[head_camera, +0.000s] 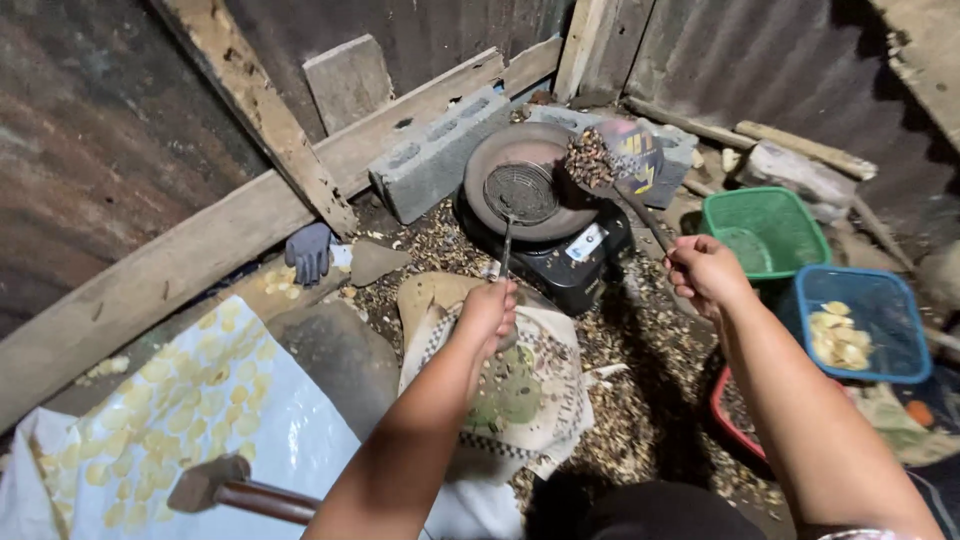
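- Two tools are up at once: your left hand (488, 315) is fisted around the thin handle of a wire skimmer (521, 192), whose mesh bowl rests inside the dark round pan (530, 180) so that anything falling lands in the pan.
- Your right hand (705, 270) is clenched on the handle of a long scoop (592, 160), held tilted above the pan's right rim with a heap of dark bits in its head (they look like small husks or shells, too fine to tell).
- The pan sits on a black stove (580, 262), low on the ground and close enough for both arms.
- The green basket (765, 228) and the blue basket (868, 322), with pale slices in it, stand just beside your right arm, within easy reach.
- More pale slices lie spread on the white sheet (200, 420) to your left, well apart from the stove.
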